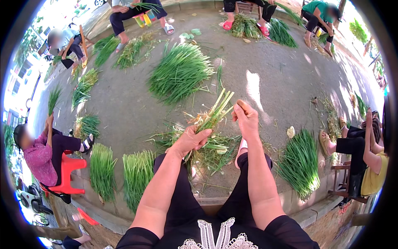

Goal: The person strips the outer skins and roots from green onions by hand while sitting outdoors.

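Head view, looking down from my end. Left hand (pixel 191 140) closed around a bundle of green stalks (pixel 212 118), thumb across the top; the bundle slants up and to the right out of the fist, pale ends farthest from the palm, dry wisps clinging along it. Right hand (pixel 247 119) raised just beside those pale ends, fingertips drawn into a narrow pinch; I cannot tell whether a strand sits between them.

Under the bundle, on the paving between the knees, a messy pile of loose leaves (pixel 213 155). The left fist and forearm hide some of it from me.

Beyond the hands, a large green heap (pixel 180 74), well apart from the grip. Left of the legs, two tidy green bunches (pixel 103 171) side by side; right, a long green bunch (pixel 299 162). At far left, a person on a red stool (pixel 74 171) holds an upright bunch (pixel 54 100).
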Tool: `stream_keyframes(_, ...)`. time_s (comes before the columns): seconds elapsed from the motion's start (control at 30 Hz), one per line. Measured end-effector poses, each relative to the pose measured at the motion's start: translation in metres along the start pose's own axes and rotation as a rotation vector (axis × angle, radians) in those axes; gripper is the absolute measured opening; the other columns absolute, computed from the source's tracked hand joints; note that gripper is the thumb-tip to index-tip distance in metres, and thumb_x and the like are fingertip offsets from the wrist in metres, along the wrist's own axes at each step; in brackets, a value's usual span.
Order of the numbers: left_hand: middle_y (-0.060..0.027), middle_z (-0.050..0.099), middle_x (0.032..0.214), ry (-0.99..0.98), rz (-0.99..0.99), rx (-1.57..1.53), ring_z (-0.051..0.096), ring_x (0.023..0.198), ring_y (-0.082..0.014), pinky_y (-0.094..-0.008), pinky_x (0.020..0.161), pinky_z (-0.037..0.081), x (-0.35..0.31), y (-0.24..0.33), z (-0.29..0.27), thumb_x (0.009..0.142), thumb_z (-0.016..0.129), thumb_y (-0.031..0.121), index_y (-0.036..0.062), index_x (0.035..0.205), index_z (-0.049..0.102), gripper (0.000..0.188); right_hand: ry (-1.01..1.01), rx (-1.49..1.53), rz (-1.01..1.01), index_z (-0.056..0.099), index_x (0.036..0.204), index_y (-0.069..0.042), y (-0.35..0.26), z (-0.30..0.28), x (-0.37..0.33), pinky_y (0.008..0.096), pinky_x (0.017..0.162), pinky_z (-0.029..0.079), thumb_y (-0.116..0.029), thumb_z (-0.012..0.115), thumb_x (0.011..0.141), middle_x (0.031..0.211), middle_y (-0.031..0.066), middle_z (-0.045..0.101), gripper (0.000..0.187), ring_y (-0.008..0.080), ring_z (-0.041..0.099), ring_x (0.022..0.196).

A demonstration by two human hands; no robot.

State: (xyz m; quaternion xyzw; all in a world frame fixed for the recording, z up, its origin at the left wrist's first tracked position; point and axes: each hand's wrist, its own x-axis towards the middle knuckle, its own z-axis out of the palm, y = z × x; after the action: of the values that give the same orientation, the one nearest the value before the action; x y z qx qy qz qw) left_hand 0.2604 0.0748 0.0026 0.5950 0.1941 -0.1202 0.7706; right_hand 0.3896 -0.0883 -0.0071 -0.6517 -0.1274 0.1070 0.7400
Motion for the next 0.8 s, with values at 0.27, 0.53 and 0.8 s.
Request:
stream_keyframes(0.27,0.0016,0.049,0.054,0.043,0.045,0.011,0.037,0.039,-0.0038,-0.0191,0.036,0.029,0.000,0.003,0.004,0.084,0.062,0.025,0.0076,0.078,0.054,0.020,-0.175,0.022,0.096,0.061,0.094,0.000,-0.012,-0.005,-0.008,0.0232,0.051,0.042,-0.008,0.057,0.083,0.068,0.0008,0.057,0.014,0.0080,0.052,0.055)
stream_keyframes(0.53,0.0013,0.049,0.054,0.107,0.014,0.042,0.038,0.040,-0.0042,-0.0193,0.037,0.028,0.000,0.005,0.005,0.083,0.063,0.025,0.0081,0.076,0.055,0.020,-0.160,0.697,0.113,0.056,0.110,-0.010,-0.018,-0.016,-0.010,0.0269,0.050,0.043,-0.004,0.057,0.083,0.088,0.0015,0.064,0.028,0.0106,0.058,0.060)
stream_keyframes(0.8,0.0011,0.049,0.053,0.113,0.049,0.190,0.040,0.043,-0.0054,-0.0208,0.040,0.030,-0.001,0.007,0.012,0.081,0.064,0.032,0.0076,0.072,0.055,0.027,-0.134,-0.024,0.076,0.022,0.135,0.004,-0.010,0.009,-0.009,0.0260,0.061,0.045,-0.011,0.059,0.083,0.108,0.0184,0.056,0.065,0.0141,0.056,0.070)
